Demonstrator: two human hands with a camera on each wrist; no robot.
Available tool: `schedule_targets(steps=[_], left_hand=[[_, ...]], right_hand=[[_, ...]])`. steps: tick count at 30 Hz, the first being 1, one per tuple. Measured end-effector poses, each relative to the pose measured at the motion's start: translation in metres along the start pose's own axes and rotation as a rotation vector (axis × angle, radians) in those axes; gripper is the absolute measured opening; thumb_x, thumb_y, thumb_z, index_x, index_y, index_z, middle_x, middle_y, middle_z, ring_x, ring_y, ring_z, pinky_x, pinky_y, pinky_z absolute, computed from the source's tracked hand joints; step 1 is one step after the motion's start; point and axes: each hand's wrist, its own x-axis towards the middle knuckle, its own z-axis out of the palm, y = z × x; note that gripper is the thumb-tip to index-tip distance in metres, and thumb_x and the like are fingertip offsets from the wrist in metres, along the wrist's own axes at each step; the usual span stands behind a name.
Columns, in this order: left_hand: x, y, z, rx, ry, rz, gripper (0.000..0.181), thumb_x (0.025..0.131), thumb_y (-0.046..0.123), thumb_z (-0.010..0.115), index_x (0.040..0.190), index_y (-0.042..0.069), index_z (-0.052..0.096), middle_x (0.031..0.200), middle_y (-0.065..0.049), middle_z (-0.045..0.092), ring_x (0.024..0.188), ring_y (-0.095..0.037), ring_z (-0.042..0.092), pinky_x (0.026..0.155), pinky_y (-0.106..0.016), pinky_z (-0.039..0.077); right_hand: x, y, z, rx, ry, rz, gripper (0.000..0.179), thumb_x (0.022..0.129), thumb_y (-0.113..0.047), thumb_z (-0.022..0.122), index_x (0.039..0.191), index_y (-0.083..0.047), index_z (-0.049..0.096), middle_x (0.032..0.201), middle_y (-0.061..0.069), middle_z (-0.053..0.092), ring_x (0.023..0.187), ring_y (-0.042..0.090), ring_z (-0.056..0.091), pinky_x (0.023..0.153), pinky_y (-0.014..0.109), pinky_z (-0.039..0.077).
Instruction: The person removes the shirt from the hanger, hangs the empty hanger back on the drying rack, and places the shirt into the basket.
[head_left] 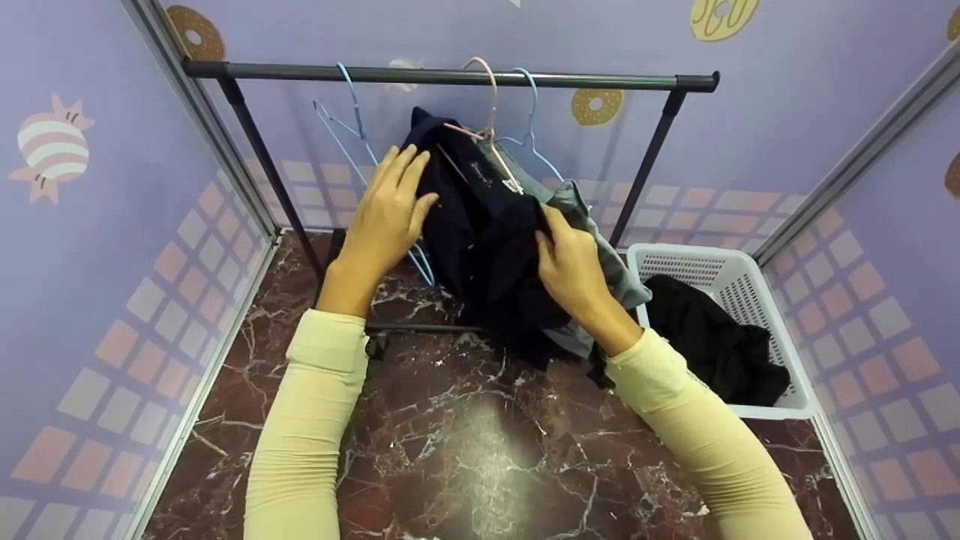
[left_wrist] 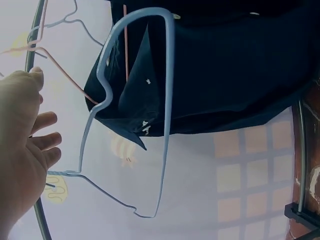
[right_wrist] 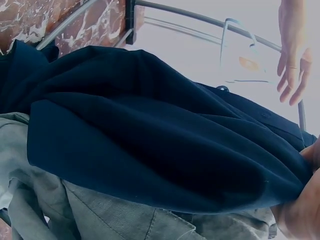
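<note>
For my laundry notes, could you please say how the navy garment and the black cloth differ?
The navy garment is up at the rack; the black cloth lies in the basket. The right hand grips the navy garment; no hand touches the black cloth. Both are dark.

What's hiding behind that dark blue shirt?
A grey garment pokes out behind the dark blue shirt, on the side that the right hand grips. The shirt covers much of it, so its whole shape, and anything else tucked there, can't be seen.
</note>
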Motion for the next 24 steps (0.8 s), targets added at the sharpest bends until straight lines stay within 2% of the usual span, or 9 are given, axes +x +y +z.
schedule_targets(steps=[4,7,9,13,19,24], left_hand=[[0.003,0.001,-0.001,-0.027,0.012,-0.005,0.05,0.11,0.022,0.049,0.154,0.0,0.044,0.159,-0.024,0.043,0.153,-0.041,0.032,0.13,-0.044,0.022],[0.005,0.001,-0.002,-0.033,0.029,-0.006,0.046,0.108,0.009,0.047,0.153,0.0,0.045,0.158,-0.023,0.045,0.152,-0.041,0.035,0.13,-0.043,0.023],[0.007,0.001,-0.002,-0.035,0.044,-0.008,0.049,0.104,-0.003,0.044,0.153,0.0,0.046,0.157,-0.024,0.046,0.151,-0.042,0.036,0.129,-0.042,0.024],[0.01,0.0,-0.003,-0.033,0.055,-0.012,0.067,0.09,-0.021,0.037,0.152,0.0,0.047,0.156,-0.023,0.047,0.15,-0.043,0.037,0.129,-0.043,0.025],[0.009,0.001,-0.005,-0.03,0.036,0.01,0.083,0.076,-0.03,0.038,0.153,0.0,0.045,0.158,-0.02,0.047,0.151,-0.043,0.035,0.13,-0.042,0.022],[0.006,0.005,-0.01,0.007,-0.032,0.033,0.086,0.075,-0.03,0.043,0.154,0.003,0.045,0.159,-0.015,0.048,0.153,-0.04,0.033,0.129,-0.048,0.022]], right_hand=[[-0.006,0.001,-0.009,0.021,0.011,-0.034,0.035,0.099,-0.001,0.059,0.134,-0.001,0.063,0.112,0.025,0.074,0.096,0.041,0.073,0.085,0.053,0.058],[-0.01,0.003,-0.018,0.042,0.009,-0.069,0.034,0.098,0.0,0.06,0.131,0.0,0.064,0.11,0.023,0.075,0.094,0.038,0.073,0.084,0.051,0.058],[-0.011,0.004,-0.024,0.055,-0.004,-0.092,0.032,0.098,0.001,0.06,0.13,-0.001,0.064,0.109,0.021,0.075,0.092,0.035,0.072,0.083,0.049,0.058],[-0.013,0.01,-0.035,0.075,-0.038,-0.128,0.031,0.1,0.0,0.059,0.13,-0.001,0.064,0.108,0.018,0.075,0.09,0.029,0.071,0.082,0.044,0.058],[-0.029,0.016,-0.055,0.065,-0.06,-0.167,0.03,0.099,0.002,0.06,0.129,-0.001,0.064,0.1,0.018,0.074,0.08,0.024,0.065,0.075,0.041,0.056],[-0.046,0.022,-0.069,0.057,-0.069,-0.206,0.031,0.096,0.003,0.065,0.126,0.0,0.065,0.093,0.016,0.073,0.073,0.021,0.06,0.07,0.038,0.053]])
